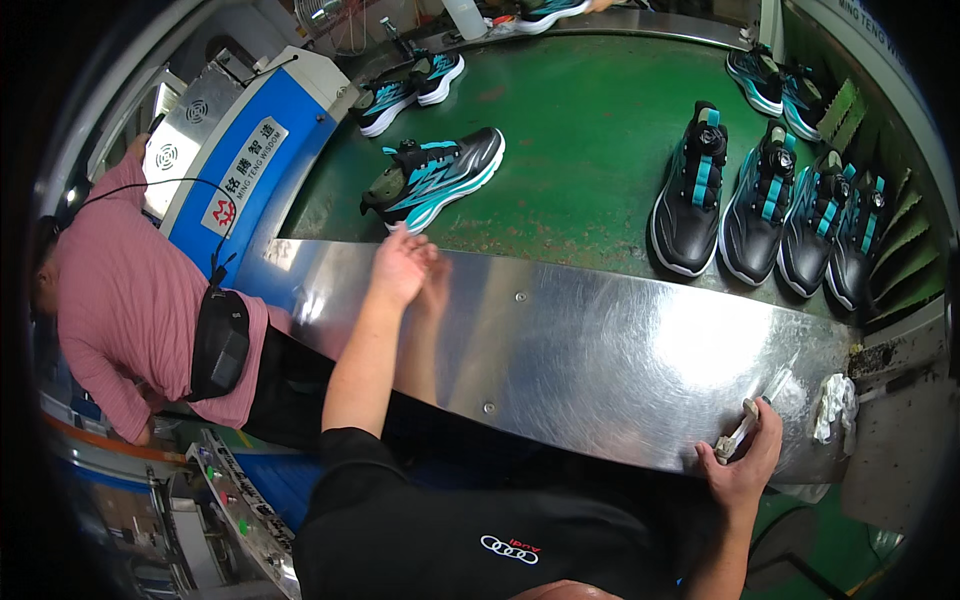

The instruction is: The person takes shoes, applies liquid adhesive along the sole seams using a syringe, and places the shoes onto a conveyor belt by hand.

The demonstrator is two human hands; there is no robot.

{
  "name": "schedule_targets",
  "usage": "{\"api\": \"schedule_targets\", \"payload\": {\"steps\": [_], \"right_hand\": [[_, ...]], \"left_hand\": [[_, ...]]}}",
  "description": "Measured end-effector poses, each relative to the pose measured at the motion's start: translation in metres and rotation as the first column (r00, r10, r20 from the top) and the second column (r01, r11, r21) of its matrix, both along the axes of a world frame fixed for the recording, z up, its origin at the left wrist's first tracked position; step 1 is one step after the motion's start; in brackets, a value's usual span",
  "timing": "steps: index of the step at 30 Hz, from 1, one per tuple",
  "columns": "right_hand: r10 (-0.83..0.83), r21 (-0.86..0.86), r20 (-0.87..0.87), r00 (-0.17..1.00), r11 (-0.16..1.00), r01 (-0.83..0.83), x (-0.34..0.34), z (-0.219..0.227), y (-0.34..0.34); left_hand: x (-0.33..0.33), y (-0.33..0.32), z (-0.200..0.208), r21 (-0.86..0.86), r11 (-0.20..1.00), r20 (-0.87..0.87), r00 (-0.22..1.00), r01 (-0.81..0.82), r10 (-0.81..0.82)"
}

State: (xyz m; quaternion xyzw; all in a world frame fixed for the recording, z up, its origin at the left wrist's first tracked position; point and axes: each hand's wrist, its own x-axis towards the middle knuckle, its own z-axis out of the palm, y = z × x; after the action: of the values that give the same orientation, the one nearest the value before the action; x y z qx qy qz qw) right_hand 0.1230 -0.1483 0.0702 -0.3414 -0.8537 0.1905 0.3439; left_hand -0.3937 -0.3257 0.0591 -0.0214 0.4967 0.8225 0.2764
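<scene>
My left hand [402, 268] reaches over the steel edge, fingers stretched toward the heel of a black and teal sneaker [440, 178]. The fingertips are at the heel's lower edge; whether they touch it I cannot tell. That sneaker lies angled on the green belt [570, 160], toe pointing to the far right. Low at the right, my right hand [745, 460] is closed around a small whitish stick-like thing [740, 432] with greyish lumps at its ends, just over the steel ledge [560, 350].
Several matching sneakers [688, 195] stand in a row at the right, beside green bristly flaps [895, 245]. Two more sneakers [400, 98] lie at the far left. Crumpled white material [832, 405] rests on the ledge's right end. A person in pink [150, 290] stands left, by a blue machine [250, 150].
</scene>
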Motion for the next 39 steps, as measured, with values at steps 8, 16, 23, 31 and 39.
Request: {"api": "schedule_targets", "payload": {"steps": [8,16,23,31,39], "right_hand": [[-0.001,-0.011,0.018,1.000,1.000,0.002,-0.002,0.003,0.000],[-0.009,0.008,0.001,1.000,1.000,0.009,-0.003,0.005,-0.002],[0.015,0.028,-0.005,1.000,0.999,-0.015,-0.002,0.004,0.002],[0.007,-0.015,-0.054,0.999,1.000,-0.008,-0.004,0.007,0.003],[0.001,-0.034,-0.028,1.000,0.999,-0.002,-0.003,0.011,0.000]], "left_hand": [[-0.072,-0.023,0.025,-0.118,0.971,-0.175,0.967,-0.207,0.185],[-0.094,-0.014,0.025,-0.204,0.955,-0.121,0.973,-0.217,0.195],[-0.105,-0.021,0.028,-0.163,0.970,-0.116,0.980,-0.182,0.164],[-0.053,0.003,0.072,-0.258,0.966,-0.262,0.963,-0.001,-0.069],[0.117,0.060,0.118,-0.620,0.732,-0.552,0.505,0.283,-0.664]]}}
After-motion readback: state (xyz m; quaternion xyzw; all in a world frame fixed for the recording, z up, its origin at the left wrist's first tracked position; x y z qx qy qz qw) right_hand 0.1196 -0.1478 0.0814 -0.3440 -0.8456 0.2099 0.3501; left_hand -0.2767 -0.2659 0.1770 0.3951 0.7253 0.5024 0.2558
